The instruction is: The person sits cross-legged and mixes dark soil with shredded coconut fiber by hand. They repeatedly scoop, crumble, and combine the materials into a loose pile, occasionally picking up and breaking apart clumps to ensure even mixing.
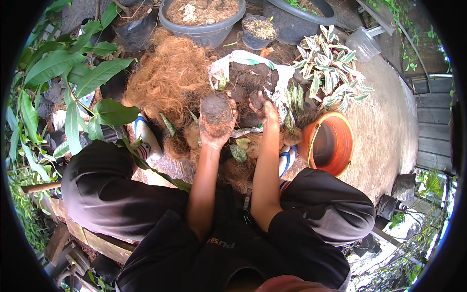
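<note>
One leafy green plant point(95, 75) leaned in at far left, its leaves screening part of the ground behind. Beside it, one sandalled left foot point(148, 138) was planted below a single heap of brown fibre point(168, 73). The left hand point(217, 136), palm up, cupped one dark ball of soil point(216, 107) in front of the bag's lower left edge; the ball's rounded face was turned up, and it was too round for a long axis to be told. Behind stood one large grey tub point(202, 30). At center, one white bag point(239, 56) lay open around dark soil point(250, 78), with one small dark pot point(258, 41) beyond. The right hand point(269, 111) reached over the bag's right side, fingers curled against a dark lump point(255, 100); whether they gripped it could not be told. Farther right were the right foot point(288, 158), a second large tub point(292, 17), one variegated plant point(331, 68), one orange bucket point(346, 136) and one clear plastic container point(362, 45).
</note>
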